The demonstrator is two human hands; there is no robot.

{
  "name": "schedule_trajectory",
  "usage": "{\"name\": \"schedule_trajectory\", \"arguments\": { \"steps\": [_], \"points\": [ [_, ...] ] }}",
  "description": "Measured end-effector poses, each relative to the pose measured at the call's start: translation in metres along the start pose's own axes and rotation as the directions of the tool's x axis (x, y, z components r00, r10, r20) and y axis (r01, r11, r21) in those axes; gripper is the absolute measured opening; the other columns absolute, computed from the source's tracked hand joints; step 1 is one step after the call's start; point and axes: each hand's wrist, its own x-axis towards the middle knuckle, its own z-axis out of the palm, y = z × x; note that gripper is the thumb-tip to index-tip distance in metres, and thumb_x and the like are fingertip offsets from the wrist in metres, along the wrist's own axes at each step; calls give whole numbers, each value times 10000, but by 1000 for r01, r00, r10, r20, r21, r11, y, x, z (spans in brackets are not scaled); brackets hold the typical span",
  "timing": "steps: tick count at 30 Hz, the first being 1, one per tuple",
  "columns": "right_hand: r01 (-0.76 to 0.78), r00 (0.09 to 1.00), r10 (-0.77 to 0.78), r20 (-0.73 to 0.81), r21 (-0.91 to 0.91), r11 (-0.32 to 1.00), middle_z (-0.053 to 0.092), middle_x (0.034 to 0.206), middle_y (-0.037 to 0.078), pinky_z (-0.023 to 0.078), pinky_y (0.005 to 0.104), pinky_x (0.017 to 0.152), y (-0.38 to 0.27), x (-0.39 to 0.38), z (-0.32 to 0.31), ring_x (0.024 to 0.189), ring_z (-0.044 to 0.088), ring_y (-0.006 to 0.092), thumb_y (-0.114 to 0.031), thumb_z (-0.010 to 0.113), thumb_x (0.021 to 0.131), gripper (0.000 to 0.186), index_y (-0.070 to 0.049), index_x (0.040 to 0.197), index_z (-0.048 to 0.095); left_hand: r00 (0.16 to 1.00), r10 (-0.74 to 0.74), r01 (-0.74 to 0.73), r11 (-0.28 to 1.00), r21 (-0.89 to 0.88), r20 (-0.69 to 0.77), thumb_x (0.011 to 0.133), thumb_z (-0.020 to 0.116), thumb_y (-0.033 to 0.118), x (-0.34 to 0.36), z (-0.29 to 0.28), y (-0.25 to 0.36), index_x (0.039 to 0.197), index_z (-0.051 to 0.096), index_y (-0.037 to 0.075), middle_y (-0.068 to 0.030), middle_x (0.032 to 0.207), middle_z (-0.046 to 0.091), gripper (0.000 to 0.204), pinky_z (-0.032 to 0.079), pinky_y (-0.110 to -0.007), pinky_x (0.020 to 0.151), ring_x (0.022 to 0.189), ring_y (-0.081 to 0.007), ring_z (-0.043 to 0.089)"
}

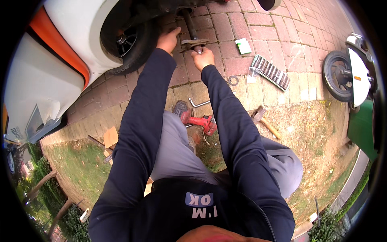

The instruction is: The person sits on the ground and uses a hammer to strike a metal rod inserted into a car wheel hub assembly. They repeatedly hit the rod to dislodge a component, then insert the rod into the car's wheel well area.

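A dark axle shaft (190,26) comes down from under the white and orange vehicle body (78,28), with a flat, worn flange plate (194,42) near its lower end. My right hand (203,58) is closed around the metal stub below that plate. To the left, my left hand (167,41) is beside the black tyre (141,50), its thumb stretched out toward the shaft without visibly touching it. The rest of its fingers are mostly hidden, and nothing shows in that hand. The shaft's upper end disappears into the dark underside.
On the brick paving are a socket set (271,72), a green and white box (243,46), a metal ring (233,80) and an L-shaped wrench (198,103). A red impact wrench (201,122) lies between my legs, a hammer (267,123) to the right. A scooter (354,74) stands far right.
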Motion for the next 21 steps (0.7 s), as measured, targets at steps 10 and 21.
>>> {"name": "schedule_trajectory", "arguments": {
  "steps": [10,21],
  "points": [
    [15,999,-15,28,7,1000,670,1087,311,495,438,947,-49,80,19,1099,628,438,-288,695,742,459,75,1023,686,986,152,-154,988,-26,-63,855,737,406,-8,-88,-42,1250,613,-76,-171,1254,653,636,420,-307,998,1152,-229,588],
    [-324,913,111,393,531,783,513,645,34,251,290,415,-51,82,11,444,351,110,-141,604,888,104,-41,862,593,977,189,-191,982,-15,-95,882,733,292,-48,-92,-22,1218,628,-72,-134,1188,676,506,411,-288,995,1113,-189,588]
  ]
}}
